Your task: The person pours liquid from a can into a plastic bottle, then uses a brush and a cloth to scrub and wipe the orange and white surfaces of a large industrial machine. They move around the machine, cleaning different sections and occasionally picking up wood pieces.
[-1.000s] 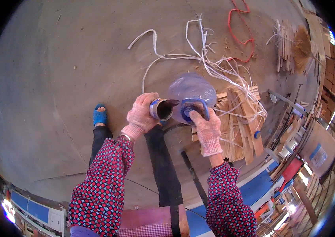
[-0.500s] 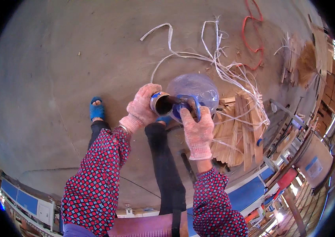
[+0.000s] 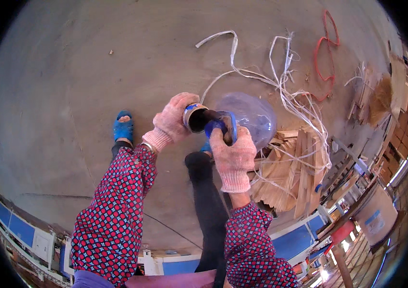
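Both hands wear pinkish knitted gloves. My left hand (image 3: 172,119) is wrapped round a small open tin (image 3: 189,114) with a coloured outer wall. The tin is tilted, its mouth facing right and dark inside. My right hand (image 3: 233,157) grips the blue handle (image 3: 234,126) of a large clear plastic jug (image 3: 254,113), which lies tipped beyond the hand. Between the jug's mouth and the tin is a dark brown shape (image 3: 208,115), reaching to the tin's mouth. I cannot tell whether it is a liquid or a solid part. A dark blue piece (image 3: 215,126) shows beside my right fingers.
A bundle of wooden strips (image 3: 285,173) with white strapping (image 3: 288,98) lies on the floor to the right. Farther off are a red cord (image 3: 316,62) and a broom head (image 3: 382,98). My foot in a blue sandal (image 3: 123,128) stands at left.
The view has shifted, so floor things appear farther right. Both hands keep their grips on the tin and the jug, which sit slightly closer together.
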Demonstrator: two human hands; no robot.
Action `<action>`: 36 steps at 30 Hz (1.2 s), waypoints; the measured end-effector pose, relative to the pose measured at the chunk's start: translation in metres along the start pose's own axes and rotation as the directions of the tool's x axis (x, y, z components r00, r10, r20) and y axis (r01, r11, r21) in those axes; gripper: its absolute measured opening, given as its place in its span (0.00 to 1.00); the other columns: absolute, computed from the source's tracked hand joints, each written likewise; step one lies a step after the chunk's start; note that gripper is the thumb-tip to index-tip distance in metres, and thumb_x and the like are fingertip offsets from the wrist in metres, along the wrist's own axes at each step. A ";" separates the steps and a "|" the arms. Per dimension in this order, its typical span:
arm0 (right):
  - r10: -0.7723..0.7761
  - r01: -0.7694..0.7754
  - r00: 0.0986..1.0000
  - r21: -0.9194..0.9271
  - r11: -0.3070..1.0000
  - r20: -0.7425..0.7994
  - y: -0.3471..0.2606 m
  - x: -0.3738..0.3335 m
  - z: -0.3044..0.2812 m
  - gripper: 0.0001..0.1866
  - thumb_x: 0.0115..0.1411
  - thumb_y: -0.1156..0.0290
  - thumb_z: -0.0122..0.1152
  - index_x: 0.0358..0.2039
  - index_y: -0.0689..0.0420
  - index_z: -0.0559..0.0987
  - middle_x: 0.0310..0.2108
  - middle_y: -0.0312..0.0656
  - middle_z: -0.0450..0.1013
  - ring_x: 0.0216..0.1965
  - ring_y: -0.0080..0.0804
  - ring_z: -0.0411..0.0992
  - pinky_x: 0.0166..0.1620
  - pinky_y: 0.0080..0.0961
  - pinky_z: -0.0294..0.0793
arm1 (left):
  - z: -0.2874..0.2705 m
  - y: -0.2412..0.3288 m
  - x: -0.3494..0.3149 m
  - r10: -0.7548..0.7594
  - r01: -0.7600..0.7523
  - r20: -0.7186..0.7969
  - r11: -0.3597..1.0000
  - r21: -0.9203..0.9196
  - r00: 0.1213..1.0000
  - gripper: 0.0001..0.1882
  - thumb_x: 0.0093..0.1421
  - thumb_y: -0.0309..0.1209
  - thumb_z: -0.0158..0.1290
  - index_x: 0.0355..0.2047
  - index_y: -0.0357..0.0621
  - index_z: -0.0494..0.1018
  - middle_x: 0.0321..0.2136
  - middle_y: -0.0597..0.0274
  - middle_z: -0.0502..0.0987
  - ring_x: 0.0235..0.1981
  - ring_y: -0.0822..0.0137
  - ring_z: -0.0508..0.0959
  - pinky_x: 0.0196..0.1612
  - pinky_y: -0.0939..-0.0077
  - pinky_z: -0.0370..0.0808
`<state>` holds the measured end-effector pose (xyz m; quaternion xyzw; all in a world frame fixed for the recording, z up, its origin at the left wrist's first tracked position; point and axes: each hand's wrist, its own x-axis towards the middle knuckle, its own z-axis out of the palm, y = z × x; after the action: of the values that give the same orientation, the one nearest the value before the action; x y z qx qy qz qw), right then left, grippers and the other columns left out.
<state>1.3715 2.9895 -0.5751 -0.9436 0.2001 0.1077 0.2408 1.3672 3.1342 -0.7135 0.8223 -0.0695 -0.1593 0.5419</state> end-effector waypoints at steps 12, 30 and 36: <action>-0.103 0.106 0.994 -0.117 0.987 0.037 -0.013 0.013 0.048 0.16 0.51 0.64 0.65 0.38 0.57 0.82 0.27 0.45 0.75 0.26 0.43 0.75 0.34 0.37 0.75 | -0.009 -0.037 0.003 -0.004 0.002 -0.130 1.000 -0.016 0.992 0.32 0.42 0.31 0.67 0.49 0.49 0.68 0.50 0.56 0.73 0.55 0.52 0.71 0.55 0.62 0.70; 0.004 -0.008 0.987 0.024 1.000 0.158 -0.012 0.022 0.076 0.17 0.60 0.59 0.61 0.41 0.58 0.82 0.32 0.52 0.79 0.33 0.48 0.78 0.39 0.38 0.76 | -0.007 -0.075 0.006 -0.087 0.068 -0.153 0.990 -0.124 0.984 0.35 0.42 0.33 0.69 0.51 0.51 0.67 0.52 0.53 0.71 0.55 0.50 0.71 0.57 0.61 0.69; 0.013 -0.006 0.978 -0.034 0.999 0.207 -0.020 0.029 0.082 0.18 0.61 0.57 0.58 0.41 0.58 0.82 0.31 0.52 0.79 0.33 0.50 0.78 0.40 0.40 0.75 | -0.009 -0.091 0.009 -0.029 0.021 -0.195 0.999 -0.043 0.980 0.35 0.42 0.32 0.69 0.51 0.49 0.67 0.51 0.54 0.71 0.55 0.50 0.71 0.58 0.61 0.69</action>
<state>1.3976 3.0373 -0.6460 -0.9301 0.1768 0.2100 0.2440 1.3736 3.1757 -0.7953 0.8235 -0.0022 -0.0861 0.5608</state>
